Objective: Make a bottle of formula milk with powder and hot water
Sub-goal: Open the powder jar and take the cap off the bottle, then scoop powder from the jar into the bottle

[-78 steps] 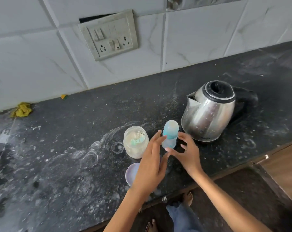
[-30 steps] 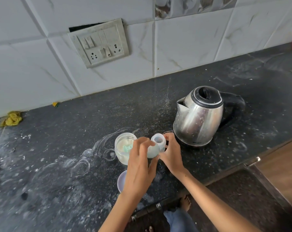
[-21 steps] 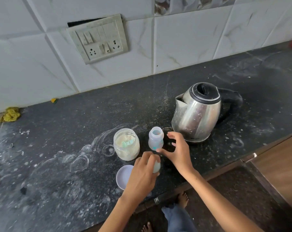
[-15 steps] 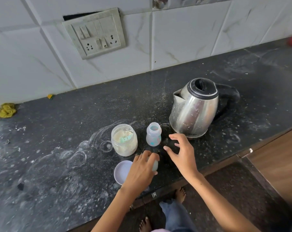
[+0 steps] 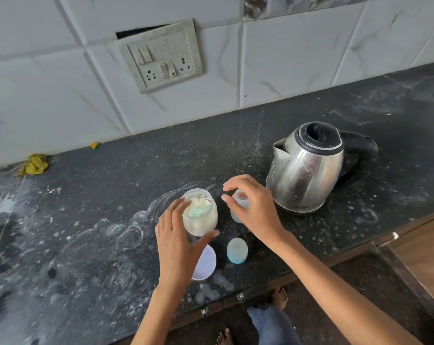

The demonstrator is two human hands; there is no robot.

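Note:
An open jar of pale formula powder (image 5: 200,215), with a green scoop inside, stands on the dark counter (image 5: 111,190). My left hand (image 5: 178,240) curls around the jar's near side, fingers spread; a firm grip is not clear. To the right of the jar is the small baby bottle (image 5: 238,207), uncapped. My right hand (image 5: 253,207) closes on its neck from above and hides most of it. The bottle's blue-tinted cap (image 5: 237,250) stands on the counter in front. A steel electric kettle (image 5: 305,170) stands to the right.
The jar's white lid (image 5: 206,262) lies near the counter's front edge, partly under my left wrist. A switch-and-socket plate (image 5: 161,56) is on the tiled wall. A yellow cloth (image 5: 35,165) lies at the back left. Powder smears cover the counter.
My left hand set the bottle cap down on the counter and moved up to the powder jar. My right hand moved back onto the uncapped bottle.

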